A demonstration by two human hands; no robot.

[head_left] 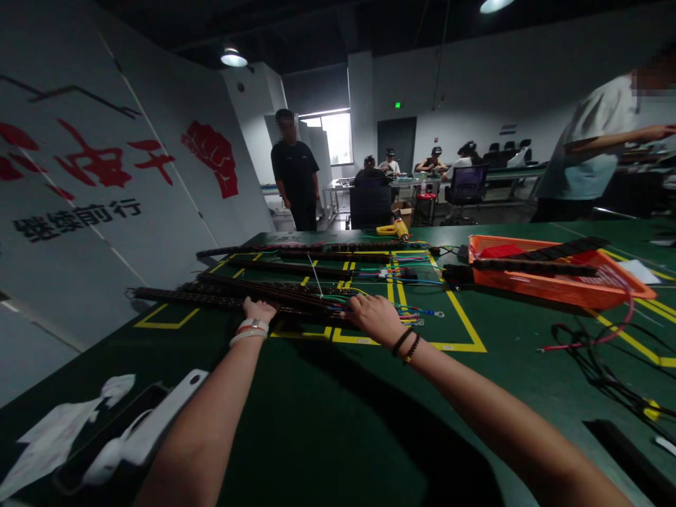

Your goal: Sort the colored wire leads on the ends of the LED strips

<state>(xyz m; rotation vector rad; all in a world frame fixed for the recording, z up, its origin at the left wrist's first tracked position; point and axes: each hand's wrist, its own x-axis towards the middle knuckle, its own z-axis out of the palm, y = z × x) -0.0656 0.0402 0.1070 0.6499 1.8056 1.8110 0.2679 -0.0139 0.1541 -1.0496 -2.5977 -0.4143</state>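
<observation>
Several long wire harnesses in black sleeving lie side by side across the green table (311, 380). My left hand (258, 311) is closed around the nearest wire harness (301, 303), left of its middle. Toward the right end of the same harness, my right hand (376, 317) has its fingers curled over it, where coloured wires come out. Ring terminals (438, 314) show on the wire ends just past my right hand. A thin white cable tie (315, 276) sticks up from the bundle between my hands. My palms and the undersides of my fingers are hidden.
An orange basket (554, 292) with black-sleeved pieces stands at the right. A yellow heat gun (395, 229) lies at the far edge. Loose black cables (596, 359) are at right; papers (58, 436) and a white device (153, 422) at left. A person (294, 169) stands beyond the table.
</observation>
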